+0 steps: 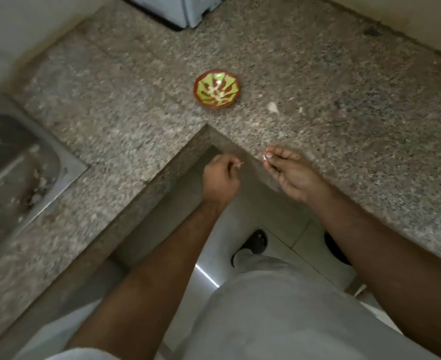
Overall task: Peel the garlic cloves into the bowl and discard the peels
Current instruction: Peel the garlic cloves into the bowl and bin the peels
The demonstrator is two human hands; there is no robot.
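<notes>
Two hands held apart over the inner corner of an L-shaped speckled stone bench (125, 110), just off its edge and above the floor gap. Left hand (220, 178) curled into a loose fist below the corner, thumb and forefinger pinching a thin sliver, probably peel (242, 163), too small and blurred to be sure. Right hand (289, 172) just past the bench edge on its own side, fingertips gathered and pinching one pale garlic clove (265, 156). One bowl (216, 88), red-brown rim with green panels, ahead of both hands and set well in from the corner edge, holding several pale peeled cloves; exact count not readable through the blur. One more pale piece (273, 107) lying on the bench ahead of the right hand, just beside the bowl on its right, whether clove or peel unclear; a smaller fleck near it. Open bench surface all round the bowl, broad stretches running ahead to the wall and out to either side. One steel sink (16, 167) sunk into the bench far off to the left of the left hand, scraps lying in its basin. One grey box-like object (172, 9) against the far wall, beyond the bowl. Below the hands, tiled floor and one sandalled foot (257, 242).
</notes>
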